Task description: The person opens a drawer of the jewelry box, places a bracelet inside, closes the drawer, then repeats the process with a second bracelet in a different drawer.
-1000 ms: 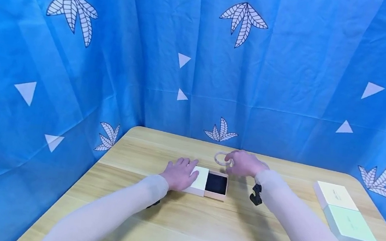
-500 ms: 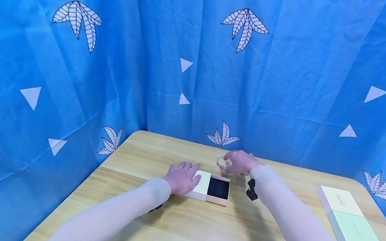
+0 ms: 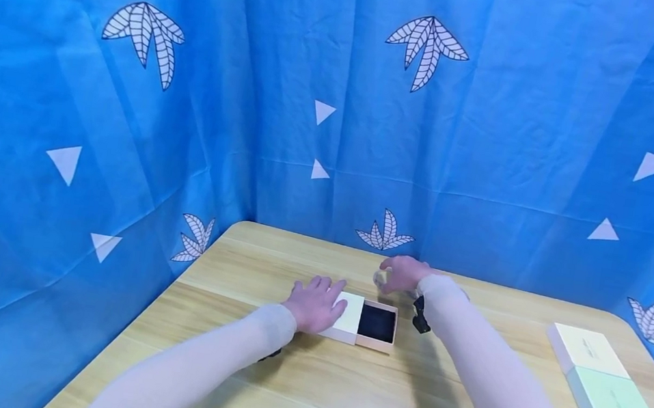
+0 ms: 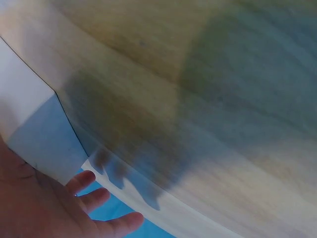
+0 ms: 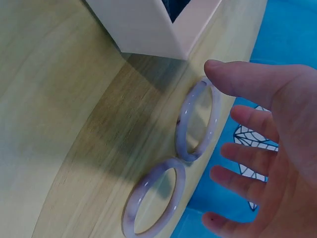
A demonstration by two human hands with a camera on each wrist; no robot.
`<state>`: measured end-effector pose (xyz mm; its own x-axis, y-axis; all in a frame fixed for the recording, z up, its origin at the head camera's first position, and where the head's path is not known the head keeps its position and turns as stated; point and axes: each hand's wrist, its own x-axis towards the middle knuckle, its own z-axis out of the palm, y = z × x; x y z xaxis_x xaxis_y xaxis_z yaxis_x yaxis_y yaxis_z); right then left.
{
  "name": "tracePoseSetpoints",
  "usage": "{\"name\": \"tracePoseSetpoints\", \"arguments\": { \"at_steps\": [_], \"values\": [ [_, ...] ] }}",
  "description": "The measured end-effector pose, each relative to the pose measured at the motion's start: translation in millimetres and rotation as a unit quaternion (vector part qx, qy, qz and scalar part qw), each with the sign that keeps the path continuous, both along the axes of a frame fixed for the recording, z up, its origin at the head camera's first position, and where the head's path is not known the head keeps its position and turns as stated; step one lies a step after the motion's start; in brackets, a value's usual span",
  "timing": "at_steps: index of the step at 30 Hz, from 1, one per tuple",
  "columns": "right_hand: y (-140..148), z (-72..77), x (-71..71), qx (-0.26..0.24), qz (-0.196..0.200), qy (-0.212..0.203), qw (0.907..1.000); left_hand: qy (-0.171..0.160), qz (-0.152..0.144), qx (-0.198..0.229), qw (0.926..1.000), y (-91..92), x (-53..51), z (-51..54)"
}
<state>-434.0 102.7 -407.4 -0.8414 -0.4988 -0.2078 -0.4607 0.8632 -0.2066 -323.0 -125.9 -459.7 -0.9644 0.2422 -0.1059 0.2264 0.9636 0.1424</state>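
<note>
A small box stands partly slid apart, its pale sleeve (image 3: 352, 312) at the left and its pink tray with a black lining (image 3: 377, 323) showing at the right. On the sleeve rests the left hand (image 3: 315, 304), fingers spread; the left wrist view shows that hand (image 4: 54, 206) beside the box's pale side (image 4: 49, 129). Behind the tray, the right hand (image 3: 404, 274) hovers over two pale lilac bangles. In the right wrist view one bangle (image 5: 182, 124) lies near the thumb tip of the right hand (image 5: 267, 144), the other bangle (image 5: 132, 208) beside it.
A cream box (image 3: 591, 350) and a light green box (image 3: 618, 406) lie side by side at the right of the wooden table (image 3: 338, 398). A blue patterned curtain (image 3: 495, 150) hangs behind and at the left of the table.
The head view has shifted slightly, so the table and boxes appear lower and farther right. The right hand has moved a little left relative to the tray; the left hand stays on the sleeve.
</note>
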Motion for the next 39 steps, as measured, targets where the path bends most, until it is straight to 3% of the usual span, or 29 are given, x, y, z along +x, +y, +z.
{"name": "tracePoseSetpoints", "arguments": {
  "at_steps": [13, 29, 39],
  "values": [
    [-6.6, -7.9, -7.5, 0.002, -0.014, -0.009, 0.9999, 0.001, 0.003, 0.0, 1.0, 1.9, 6.2, 5.0],
    [-14.3, -20.2, -19.8, 0.006, -0.024, -0.009, 0.9997, 0.005, 0.004, -0.005, 1.0, 1.3, 1.5, 0.8],
    [-16.5, -14.0, -10.3, 0.011, -0.02, -0.005, 0.9997, 0.012, 0.004, -0.004, 0.9999, 1.4, 4.1, 2.3]
  ]
}}
